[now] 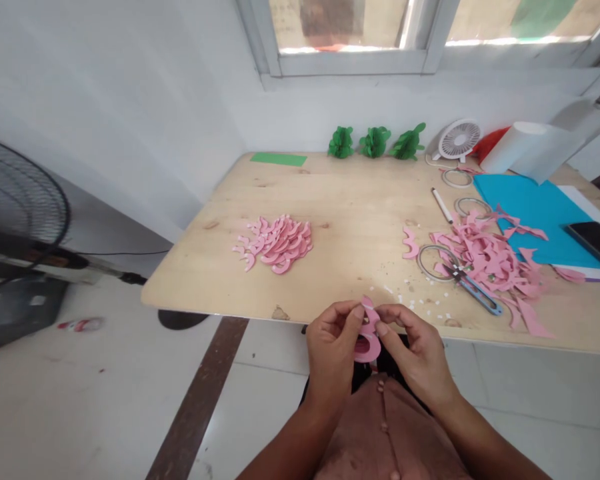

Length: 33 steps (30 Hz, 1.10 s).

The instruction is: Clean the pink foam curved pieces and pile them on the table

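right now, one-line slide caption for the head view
Both hands, left hand and right hand, pinch a pink paper piece at the wooden table edge.

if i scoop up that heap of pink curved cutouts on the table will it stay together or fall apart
The heap of pink cutouts is probably loose: separate thin pieces, merely stacked. They look light and floppy, so likely to slide apart and scatter on the smooth wooden table.

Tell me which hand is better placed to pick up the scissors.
Right, probably. The scissors lie on the table to the right of both hands, nearer the right hand. The left hand would have to cross over. Both hands hold the pink paper piece.
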### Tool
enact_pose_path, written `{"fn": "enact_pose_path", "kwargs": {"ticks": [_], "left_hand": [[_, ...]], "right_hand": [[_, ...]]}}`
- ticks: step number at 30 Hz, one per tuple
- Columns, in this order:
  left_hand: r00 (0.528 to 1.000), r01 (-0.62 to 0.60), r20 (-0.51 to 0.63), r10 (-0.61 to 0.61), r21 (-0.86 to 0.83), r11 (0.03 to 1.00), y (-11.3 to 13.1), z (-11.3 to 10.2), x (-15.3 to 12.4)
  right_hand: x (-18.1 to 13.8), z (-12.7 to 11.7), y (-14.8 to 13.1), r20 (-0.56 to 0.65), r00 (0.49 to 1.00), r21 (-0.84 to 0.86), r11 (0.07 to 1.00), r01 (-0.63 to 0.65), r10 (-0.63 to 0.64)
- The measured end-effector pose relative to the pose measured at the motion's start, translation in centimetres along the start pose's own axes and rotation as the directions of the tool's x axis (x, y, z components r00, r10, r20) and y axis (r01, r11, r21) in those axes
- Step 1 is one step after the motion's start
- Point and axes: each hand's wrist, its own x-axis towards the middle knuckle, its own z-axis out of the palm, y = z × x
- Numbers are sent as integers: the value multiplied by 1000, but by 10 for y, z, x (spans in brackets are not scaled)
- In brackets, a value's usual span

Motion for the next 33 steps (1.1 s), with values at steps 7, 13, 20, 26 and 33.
{"fn": "enact_pose_path", "kwargs": {"ticks": [7, 13, 20, 26, 33], "left_hand": [[999, -2, 40, 2, 9, 1000, 0, -1, -2], [998, 6, 65, -7, 10, 1000, 3, -1, -3], [995, -6, 103, 2, 38, 999, 5, -7, -7], [982, -102, 172, 75, 155, 983, -2, -14, -8], [966, -147, 241, 98, 196, 970, 0, -18, -6]], "right_hand": [[1, 1, -1, 49, 993, 115, 987, -109, 104], [-1, -1, 2, 42, 984, 218, 960, -175, 170], [1, -3, 5, -24, 979, 303, 935, -185, 202], [1, -1, 3, -56, 980, 323, 932, -165, 193], [1, 0, 2, -33, 975, 426, 886, -185, 220]]}}
